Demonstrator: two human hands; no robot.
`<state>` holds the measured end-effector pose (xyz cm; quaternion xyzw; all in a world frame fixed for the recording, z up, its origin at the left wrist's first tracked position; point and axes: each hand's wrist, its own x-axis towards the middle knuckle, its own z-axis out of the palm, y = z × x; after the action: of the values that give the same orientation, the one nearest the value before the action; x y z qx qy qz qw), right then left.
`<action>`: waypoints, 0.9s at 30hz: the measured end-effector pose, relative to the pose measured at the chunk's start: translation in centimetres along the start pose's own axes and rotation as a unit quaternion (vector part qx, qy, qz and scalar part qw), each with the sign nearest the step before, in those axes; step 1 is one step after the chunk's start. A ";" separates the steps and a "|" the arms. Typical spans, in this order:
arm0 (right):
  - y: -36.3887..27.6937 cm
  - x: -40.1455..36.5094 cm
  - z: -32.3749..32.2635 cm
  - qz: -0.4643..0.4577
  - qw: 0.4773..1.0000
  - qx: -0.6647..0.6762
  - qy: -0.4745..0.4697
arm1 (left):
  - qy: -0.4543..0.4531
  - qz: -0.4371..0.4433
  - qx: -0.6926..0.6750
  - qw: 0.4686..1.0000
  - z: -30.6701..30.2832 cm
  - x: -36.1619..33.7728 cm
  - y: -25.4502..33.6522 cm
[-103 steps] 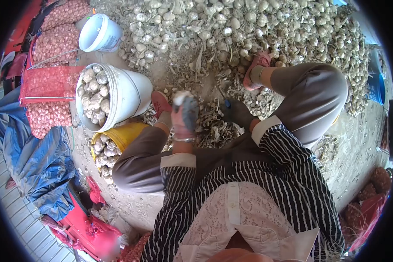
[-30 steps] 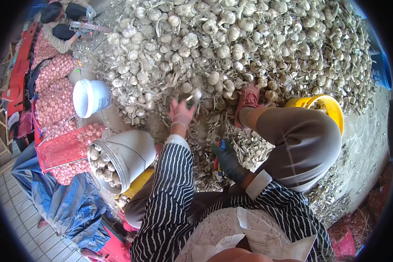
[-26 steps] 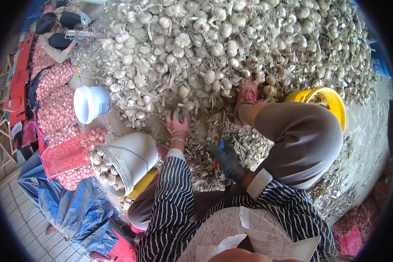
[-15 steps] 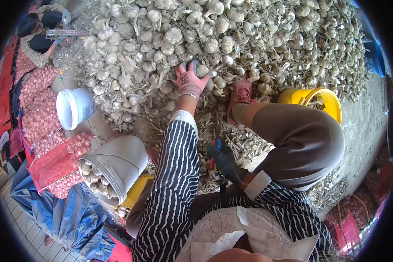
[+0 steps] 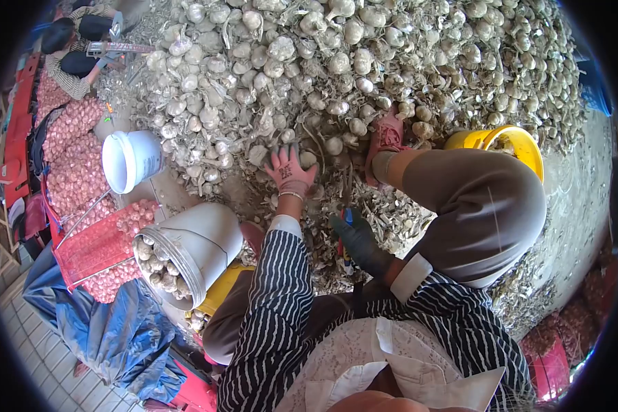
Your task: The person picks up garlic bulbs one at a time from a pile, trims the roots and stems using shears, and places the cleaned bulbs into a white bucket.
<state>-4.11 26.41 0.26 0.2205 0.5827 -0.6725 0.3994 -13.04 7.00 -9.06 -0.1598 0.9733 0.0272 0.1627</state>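
Garlic bulb (image 5: 309,159) beside left thumb

Right hand (image 5: 364,246) closed round a blue-and-red tool (image 5: 348,217); beyond it, the left hand (image 5: 290,172) has drawn back, fingers spread; whether gripping the bulb I cannot tell, so its pick-up looks unsettled. Past the fingertips lies the heap (image 5: 336,65).

A crumpled blue tarpaulin (image 5: 106,326) spreads beside grey tiled paving (image 5: 38,343), with a stretched red mesh bag (image 5: 96,250) immediately beyond it. Farther past the tarpaulin, packed pink mesh sacks (image 5: 74,175) line up alongside a red frame (image 5: 22,123), where a co-worker (image 5: 75,79) in checked sleeves bends low. A pale bucket (image 5: 146,154) sits past the tarpaulin and to its right; well apart, far to the tarpaulin's right, are a yellow bucket (image 5: 487,139) and a blue container (image 5: 597,93).
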 end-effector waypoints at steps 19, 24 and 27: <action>-1.6 -0.7 0.2 0.076 0.987 0.139 0.038 | -0.083 0.098 -0.020 0.992 -1.4 3.4 5.0; -0.5 -0.6 0.5 0.068 0.985 0.156 0.013 | -0.004 0.082 0.017 0.996 -0.2 -0.5 1.2; 0.0 -0.5 0.3 0.051 0.988 0.146 0.018 | -0.023 0.013 -0.187 0.982 0.3 1.3 1.2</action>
<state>-3.78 26.24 0.67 0.3179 0.4735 -0.7249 0.3864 -14.49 7.76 -9.74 -0.1738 0.9489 0.2150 0.1521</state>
